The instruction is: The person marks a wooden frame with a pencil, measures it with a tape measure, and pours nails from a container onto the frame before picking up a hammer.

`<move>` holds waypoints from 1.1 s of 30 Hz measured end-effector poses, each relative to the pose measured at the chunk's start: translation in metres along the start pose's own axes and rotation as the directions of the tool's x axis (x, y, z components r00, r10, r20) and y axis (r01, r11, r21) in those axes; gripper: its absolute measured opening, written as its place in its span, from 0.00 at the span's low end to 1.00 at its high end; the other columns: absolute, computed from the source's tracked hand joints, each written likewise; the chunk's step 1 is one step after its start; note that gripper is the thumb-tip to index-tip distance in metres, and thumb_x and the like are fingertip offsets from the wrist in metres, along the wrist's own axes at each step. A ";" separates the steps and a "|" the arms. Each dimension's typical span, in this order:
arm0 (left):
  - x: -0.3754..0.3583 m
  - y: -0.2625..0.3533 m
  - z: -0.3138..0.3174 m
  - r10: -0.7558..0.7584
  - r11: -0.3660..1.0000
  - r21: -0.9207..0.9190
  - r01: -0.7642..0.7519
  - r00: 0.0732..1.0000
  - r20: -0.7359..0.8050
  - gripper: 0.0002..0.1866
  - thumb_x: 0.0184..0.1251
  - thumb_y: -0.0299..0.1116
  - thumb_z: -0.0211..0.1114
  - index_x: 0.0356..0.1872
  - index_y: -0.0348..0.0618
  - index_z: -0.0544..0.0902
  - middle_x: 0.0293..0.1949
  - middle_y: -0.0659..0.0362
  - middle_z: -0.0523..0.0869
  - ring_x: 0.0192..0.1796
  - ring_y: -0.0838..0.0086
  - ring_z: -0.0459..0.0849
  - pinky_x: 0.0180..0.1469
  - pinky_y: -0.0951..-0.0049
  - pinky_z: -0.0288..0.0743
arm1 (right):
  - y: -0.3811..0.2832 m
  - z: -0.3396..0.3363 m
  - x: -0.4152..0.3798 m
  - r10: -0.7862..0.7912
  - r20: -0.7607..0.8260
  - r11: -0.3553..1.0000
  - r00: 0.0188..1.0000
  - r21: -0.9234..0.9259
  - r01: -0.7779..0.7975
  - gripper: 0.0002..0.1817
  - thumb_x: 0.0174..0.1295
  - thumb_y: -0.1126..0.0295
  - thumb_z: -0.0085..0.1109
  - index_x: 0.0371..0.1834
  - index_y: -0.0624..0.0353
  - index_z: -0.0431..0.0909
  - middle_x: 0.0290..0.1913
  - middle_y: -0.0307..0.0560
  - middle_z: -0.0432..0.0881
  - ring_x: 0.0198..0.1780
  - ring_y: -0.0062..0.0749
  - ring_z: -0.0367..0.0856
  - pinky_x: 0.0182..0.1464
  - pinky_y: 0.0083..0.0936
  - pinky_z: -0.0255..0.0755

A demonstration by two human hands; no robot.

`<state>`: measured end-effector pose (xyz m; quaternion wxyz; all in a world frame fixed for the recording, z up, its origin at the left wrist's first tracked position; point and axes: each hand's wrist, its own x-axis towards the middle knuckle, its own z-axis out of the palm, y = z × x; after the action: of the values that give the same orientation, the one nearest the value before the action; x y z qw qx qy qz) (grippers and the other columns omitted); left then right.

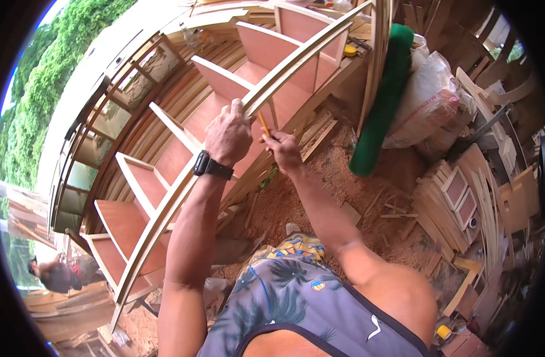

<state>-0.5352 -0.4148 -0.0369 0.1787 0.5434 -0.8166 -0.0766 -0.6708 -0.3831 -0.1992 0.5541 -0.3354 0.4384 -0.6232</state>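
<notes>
Sawdust-strewn earthen floor (326,190) is spreading beneath a cluttered open workshop, with green foliage (52,59) showing at 10 o'clock. A dark green cylindrical roll (382,101) is leaning at 2 o'clock, beside a bulging white woven sack (427,98). From 8 o'clock to 1 o'clock, a long, narrow, pale wooden rail (296,66) is running along the near edge of a pinkish plywood frame with upright dividers (219,77).

At 11 o'clock the left hand (229,132), wearing a black wristwatch (213,166) at its wrist, is closing its fingers over the rail; its underside grip is staying hidden. Toward 12 o'clock the right hand (282,149) is pinching a slim yellow pencil (263,123), its tip pointing at the rail; whether they are touching, I cannot tell.

Judging by looks, the rail is likely light and dry, stiff across short spans but whippy along its length, so grasping it near a divider should be steadying it best. The thin pencil, light and snappable, is best being held low.
</notes>
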 end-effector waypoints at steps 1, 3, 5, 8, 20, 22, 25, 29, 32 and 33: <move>0.001 0.002 -0.001 0.015 1.000 -0.007 -0.015 1.000 -0.004 0.17 0.78 0.42 0.60 0.55 0.40 0.76 0.46 0.41 0.86 0.47 0.43 0.86 0.48 0.46 0.79 | -0.005 0.005 0.005 0.052 0.040 0.998 0.998 -0.034 -0.051 0.15 0.73 0.71 0.60 0.59 0.63 0.85 0.37 0.37 0.87 0.30 0.12 0.73 0.33 0.11 0.68; 0.000 0.003 -0.002 -0.007 0.999 0.033 0.007 1.000 0.011 0.17 0.77 0.42 0.61 0.56 0.40 0.76 0.48 0.41 0.86 0.48 0.43 0.86 0.48 0.47 0.79 | -0.020 0.011 0.016 0.008 0.041 0.999 0.999 -0.032 -0.006 0.16 0.73 0.70 0.59 0.60 0.63 0.85 0.35 0.36 0.87 0.30 0.13 0.74 0.33 0.13 0.69; -0.002 0.003 -0.002 -0.005 0.999 0.042 0.005 1.000 0.009 0.18 0.77 0.43 0.61 0.57 0.40 0.76 0.49 0.41 0.86 0.48 0.43 0.86 0.48 0.47 0.79 | -0.038 0.012 0.019 -0.068 0.071 0.993 0.995 -0.093 0.075 0.15 0.73 0.70 0.59 0.57 0.64 0.85 0.34 0.36 0.86 0.31 0.14 0.74 0.34 0.15 0.70; -0.002 0.001 -0.002 0.023 0.999 0.025 -0.023 1.000 -0.007 0.21 0.76 0.42 0.62 0.61 0.39 0.76 0.49 0.41 0.86 0.48 0.43 0.86 0.49 0.47 0.79 | -0.037 -0.002 0.008 -0.063 0.061 0.991 0.996 -0.110 0.069 0.11 0.73 0.70 0.58 0.50 0.62 0.87 0.34 0.35 0.85 0.31 0.14 0.74 0.34 0.14 0.69; -0.003 0.006 -0.004 0.062 0.997 0.048 -0.060 0.998 -0.032 0.18 0.76 0.39 0.62 0.57 0.38 0.74 0.43 0.42 0.85 0.42 0.45 0.87 0.43 0.48 0.81 | -0.029 -0.066 0.101 -0.128 -0.278 0.990 0.952 0.026 0.141 0.12 0.72 0.74 0.57 0.55 0.62 0.82 0.38 0.39 0.87 0.32 0.18 0.81 0.36 0.18 0.74; -0.001 0.006 -0.005 0.056 0.997 0.063 -0.054 0.998 -0.022 0.18 0.76 0.38 0.62 0.58 0.38 0.73 0.43 0.42 0.85 0.42 0.45 0.87 0.42 0.48 0.81 | -0.036 -0.070 0.134 -0.187 -0.287 0.982 0.940 -0.076 0.172 0.11 0.71 0.73 0.59 0.52 0.63 0.85 0.36 0.39 0.86 0.31 0.19 0.80 0.34 0.18 0.73; -0.002 0.004 -0.003 0.061 0.998 0.034 -0.060 0.997 -0.041 0.19 0.76 0.38 0.63 0.59 0.39 0.73 0.44 0.42 0.85 0.44 0.45 0.87 0.43 0.48 0.81 | -0.059 -0.077 0.155 -0.284 -0.304 0.951 0.909 -0.207 0.228 0.09 0.70 0.73 0.60 0.47 0.64 0.86 0.33 0.38 0.86 0.30 0.18 0.79 0.34 0.18 0.72; -0.001 0.006 -0.005 0.040 0.998 0.052 -0.039 0.999 -0.013 0.23 0.75 0.36 0.64 0.63 0.36 0.72 0.46 0.42 0.84 0.45 0.47 0.86 0.45 0.50 0.80 | -0.073 -0.098 0.160 -0.242 -0.265 0.961 0.933 -0.195 0.194 0.09 0.69 0.72 0.61 0.44 0.64 0.87 0.32 0.38 0.86 0.28 0.17 0.75 0.32 0.17 0.68; 0.000 0.011 -0.009 0.017 0.998 0.058 -0.019 0.999 0.031 0.24 0.75 0.35 0.64 0.66 0.34 0.72 0.47 0.42 0.83 0.46 0.48 0.85 0.46 0.51 0.80 | -0.067 -0.099 0.140 -0.213 -0.246 0.977 0.946 -0.031 0.212 0.10 0.69 0.73 0.61 0.49 0.63 0.86 0.36 0.40 0.87 0.30 0.16 0.75 0.33 0.16 0.69; 0.001 0.011 -0.010 0.015 0.999 0.047 -0.017 0.999 0.033 0.24 0.75 0.35 0.63 0.66 0.34 0.72 0.47 0.42 0.83 0.47 0.48 0.85 0.46 0.52 0.79 | -0.063 -0.100 0.135 -0.220 -0.258 0.967 0.941 0.070 0.245 0.10 0.69 0.75 0.60 0.51 0.62 0.86 0.37 0.40 0.87 0.32 0.16 0.76 0.34 0.16 0.69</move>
<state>-0.5416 -0.4106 -0.0236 0.1532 0.5396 -0.8254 -0.0647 -0.8073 -0.4984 -0.1896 0.4335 -0.2758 0.4292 -0.7428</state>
